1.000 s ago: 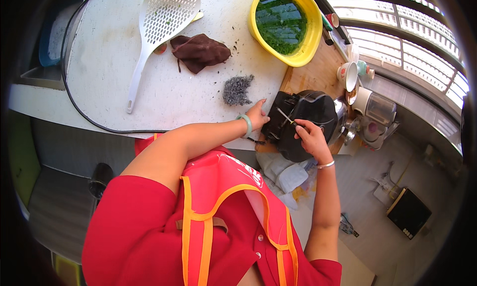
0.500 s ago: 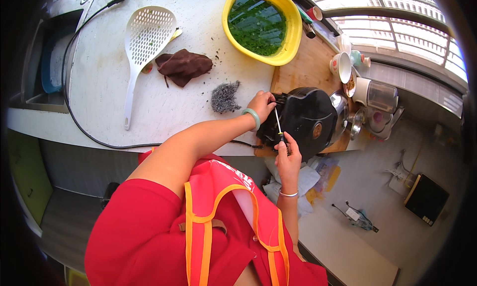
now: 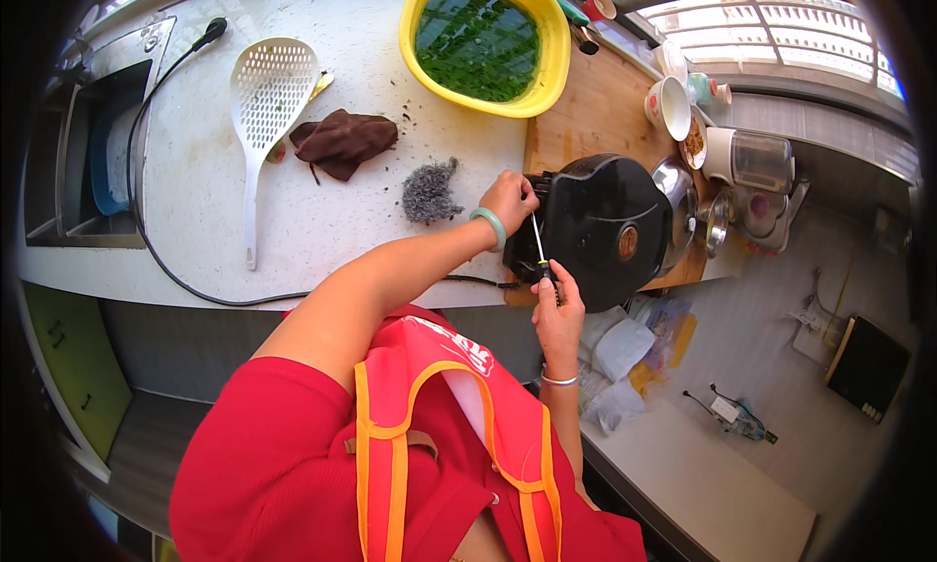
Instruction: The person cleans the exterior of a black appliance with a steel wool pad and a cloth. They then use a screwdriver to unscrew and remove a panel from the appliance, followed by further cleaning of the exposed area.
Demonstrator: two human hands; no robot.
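A black electric appliance with a rounded lid (image 3: 610,225) stands at the counter's edge, a round gold emblem on its top. My right hand (image 3: 559,320), a silver bangle at its wrist, grips the dark handle of a screwdriver (image 3: 539,242). The shaft points away from me along the appliance's left side. Beside the tip, my left hand (image 3: 509,203), wearing a pale green bangle, has its fingers pinched together at the appliance's hinge side. Whatever lies between those fingers is too small or hidden to make out.
On the white counter (image 3: 342,230) lie a steel wool scourer (image 3: 429,193), a brown cloth (image 3: 344,144), a white slotted skimmer (image 3: 273,99) and a black power cord (image 3: 143,232). Leafy greens soak in a yellow basin (image 3: 553,64). Bowls (image 3: 668,108) and metal lids stand right; a sink (image 3: 107,152) is left.
The view has shifted slightly, so the counter items sit a little lower and further left. Both hands keep their places at the appliance, the screwdriver still in my right hand.
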